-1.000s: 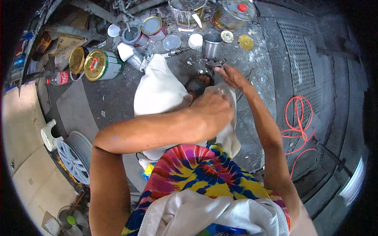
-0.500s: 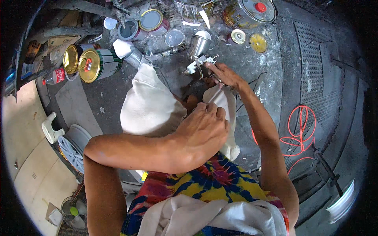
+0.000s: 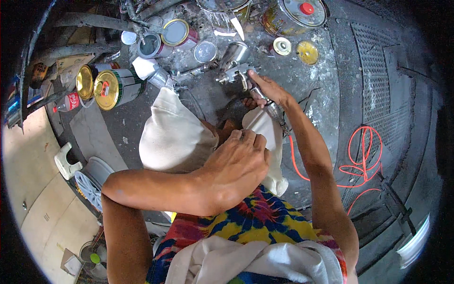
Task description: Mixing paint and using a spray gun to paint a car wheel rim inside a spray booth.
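Observation:
My right hand [image 3: 266,91] is wrapped around the handle of a silver spray gun [image 3: 238,74]. The gun's metal cup [image 3: 235,53] points away from me, and its nozzle end faces left. From the foot of its handle a red air hose [image 3: 294,158] runs down past my right forearm. My left hand [image 3: 241,161] is closed with curled fingers over my lap, between my knees in pale trousers [image 3: 177,137]. Whatever it may hold is hidden beneath it. Beyond my left knee is another metal cup [image 3: 161,78] with a white top, attached to metal fittings.
Open paint cans [image 3: 178,32] stand at the far left, near two gold-lidded cans [image 3: 108,90]. Larger paint-stained tins [image 3: 288,19] stand at the far edge. Small round lids [image 3: 308,52] lie nearby. Coiled red hose [image 3: 362,156] lies right. A wheel rim [image 3: 90,177] is left.
The spray gun has turned and tilted in my right hand, its cup now leaning. Its handle and the hose below it show more. My left hand has shifted slightly left, still closed.

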### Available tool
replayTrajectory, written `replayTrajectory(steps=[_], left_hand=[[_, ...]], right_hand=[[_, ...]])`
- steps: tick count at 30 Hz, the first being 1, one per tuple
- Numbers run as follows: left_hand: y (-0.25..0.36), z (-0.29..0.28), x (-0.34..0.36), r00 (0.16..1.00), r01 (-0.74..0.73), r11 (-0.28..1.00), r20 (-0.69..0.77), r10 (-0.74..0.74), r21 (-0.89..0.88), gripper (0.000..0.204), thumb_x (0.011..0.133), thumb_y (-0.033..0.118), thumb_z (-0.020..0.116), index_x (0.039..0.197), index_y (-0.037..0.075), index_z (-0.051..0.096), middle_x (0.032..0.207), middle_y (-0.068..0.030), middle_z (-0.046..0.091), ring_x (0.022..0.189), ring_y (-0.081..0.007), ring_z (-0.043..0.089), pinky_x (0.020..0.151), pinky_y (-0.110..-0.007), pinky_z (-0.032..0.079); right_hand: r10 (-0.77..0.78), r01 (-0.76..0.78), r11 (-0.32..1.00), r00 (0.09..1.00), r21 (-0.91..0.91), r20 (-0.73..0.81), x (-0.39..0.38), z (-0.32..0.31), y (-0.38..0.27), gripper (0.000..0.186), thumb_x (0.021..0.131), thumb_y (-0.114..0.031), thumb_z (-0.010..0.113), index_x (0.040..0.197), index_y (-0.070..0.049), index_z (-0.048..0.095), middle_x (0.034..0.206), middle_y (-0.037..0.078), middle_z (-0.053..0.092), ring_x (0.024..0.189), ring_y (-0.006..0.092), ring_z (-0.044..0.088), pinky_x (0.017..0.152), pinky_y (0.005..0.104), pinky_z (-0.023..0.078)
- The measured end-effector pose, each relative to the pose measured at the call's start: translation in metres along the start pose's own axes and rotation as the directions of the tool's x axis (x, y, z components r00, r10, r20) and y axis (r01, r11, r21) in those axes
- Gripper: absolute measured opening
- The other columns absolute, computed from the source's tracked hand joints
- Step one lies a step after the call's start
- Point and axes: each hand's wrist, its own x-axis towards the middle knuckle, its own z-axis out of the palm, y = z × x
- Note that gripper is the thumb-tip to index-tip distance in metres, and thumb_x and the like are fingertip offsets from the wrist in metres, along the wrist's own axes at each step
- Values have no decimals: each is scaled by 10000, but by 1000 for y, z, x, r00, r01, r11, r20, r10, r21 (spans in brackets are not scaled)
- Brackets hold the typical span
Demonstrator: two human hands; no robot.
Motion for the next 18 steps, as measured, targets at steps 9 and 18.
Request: replayTrajectory(steps=[9, 18], left_hand=[[0, 0, 5, 1000, 16, 999, -1, -16, -44, 243, 890, 197, 607, 1008, -16, 613, 1047, -196, 561, 1010, -352, 549, 854, -454, 452], [-11, 24, 5, 990, 16, 1000, -138, -18, -14, 364, 941, 298, 580, 1119, -19, 588, 1115, -223, 569, 1061, -403, 571, 919, -496, 478]], right_hand=[[25, -26, 999, 999, -46, -21, 7, -15, 2, 650, 960, -677, 408, 784, -70, 565, 579, 24, 522, 458, 134, 499, 468, 299, 442], [-398, 290, 783, 914, -551, -84, -9, 18, 49, 500, 983, -471, 544, 1033, 21, 615, 801, 168, 672, 732, 274, 640, 655, 396, 511]])
